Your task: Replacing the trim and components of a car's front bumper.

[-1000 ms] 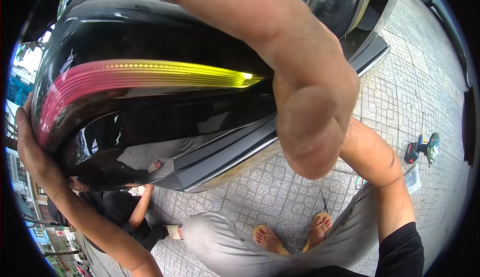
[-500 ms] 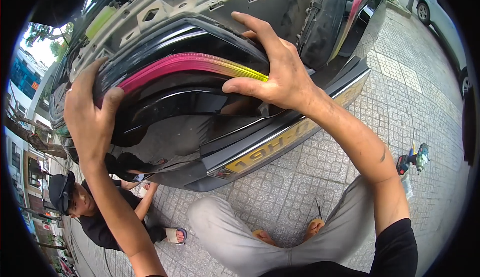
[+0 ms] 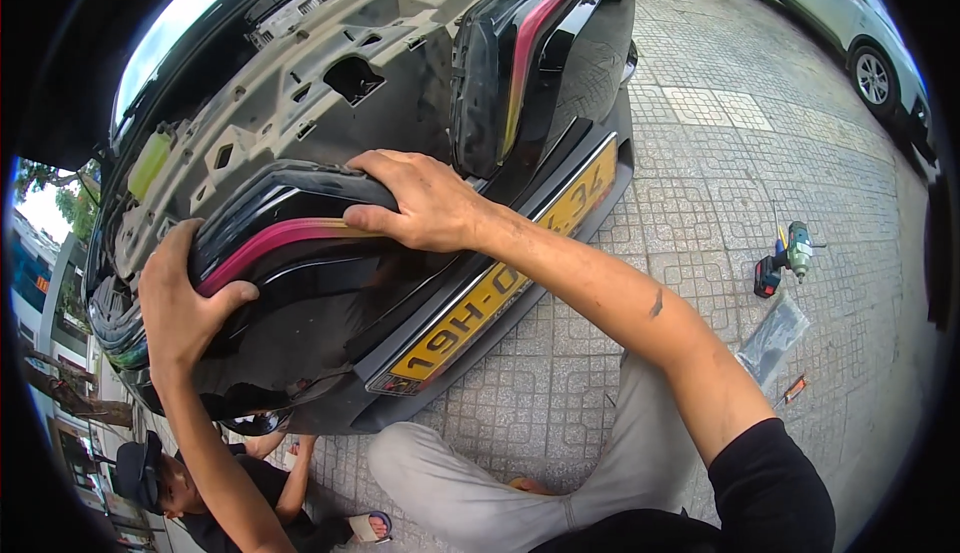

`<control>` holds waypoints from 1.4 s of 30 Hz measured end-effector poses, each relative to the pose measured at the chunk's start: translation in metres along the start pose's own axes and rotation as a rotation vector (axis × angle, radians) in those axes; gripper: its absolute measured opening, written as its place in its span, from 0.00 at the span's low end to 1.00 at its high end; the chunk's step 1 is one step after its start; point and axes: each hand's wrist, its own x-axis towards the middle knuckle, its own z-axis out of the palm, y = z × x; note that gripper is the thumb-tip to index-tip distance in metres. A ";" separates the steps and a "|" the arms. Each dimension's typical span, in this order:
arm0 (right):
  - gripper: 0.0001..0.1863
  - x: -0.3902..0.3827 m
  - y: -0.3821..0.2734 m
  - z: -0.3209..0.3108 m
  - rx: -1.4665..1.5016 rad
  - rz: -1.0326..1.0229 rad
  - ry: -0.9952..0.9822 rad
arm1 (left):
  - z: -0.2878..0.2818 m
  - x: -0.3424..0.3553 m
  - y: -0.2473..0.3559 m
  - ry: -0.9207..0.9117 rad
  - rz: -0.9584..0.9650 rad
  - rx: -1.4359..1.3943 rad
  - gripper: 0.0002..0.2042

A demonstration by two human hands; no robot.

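Note:
A glossy black lamp unit (image 3: 268, 209) with a curved pink-to-yellow strip lies against the body of a dark car. My left hand (image 3: 178, 303) grips its left end, thumb on the face and fingers over the upper edge. My right hand (image 3: 428, 203) grips the other end the same way, hiding part of the strip. Just beyond, a similar upright lamp (image 3: 520, 58) is on the car, beside a grey panel with holes (image 3: 300, 103). Below both lamps are the bumper and a yellow number plate (image 3: 450, 328).
A co-worker (image 3: 175, 483) in black crouches at the lower left. On the paving at right lie a cordless power tool (image 3: 798, 253), a plastic bag (image 3: 775, 338) and a small orange tool (image 3: 795, 388). A white car (image 3: 830, 8) stands at the upper right. My bent legs are below.
My right hand came down from close to the camera onto the lamp. The lamp and both hands now appear lower and farther left, with more of the car in view.

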 end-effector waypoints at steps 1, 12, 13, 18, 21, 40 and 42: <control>0.44 0.000 0.003 -0.001 -0.038 0.031 0.002 | 0.000 0.004 0.002 -0.038 -0.002 0.011 0.45; 0.45 0.006 -0.001 0.001 0.002 0.091 -0.034 | -0.024 0.046 0.037 -0.425 -0.124 -0.012 0.60; 0.45 0.008 0.001 0.003 -0.006 0.067 -0.011 | -0.022 0.047 0.034 -0.416 -0.112 0.006 0.59; 0.45 0.006 0.000 -0.002 -0.021 0.062 -0.015 | -0.017 0.047 0.032 -0.391 -0.066 -0.002 0.57; 0.44 0.003 0.002 0.000 -0.006 0.065 -0.021 | -0.014 0.039 0.032 -0.328 -0.030 -0.038 0.54; 0.46 -0.001 -0.013 0.001 -0.026 0.170 0.012 | -0.034 0.046 0.037 -0.433 -0.044 -0.078 0.53; 0.44 -0.002 -0.019 -0.005 -0.039 0.199 -0.016 | -0.040 0.048 0.041 -0.446 -0.057 -0.071 0.53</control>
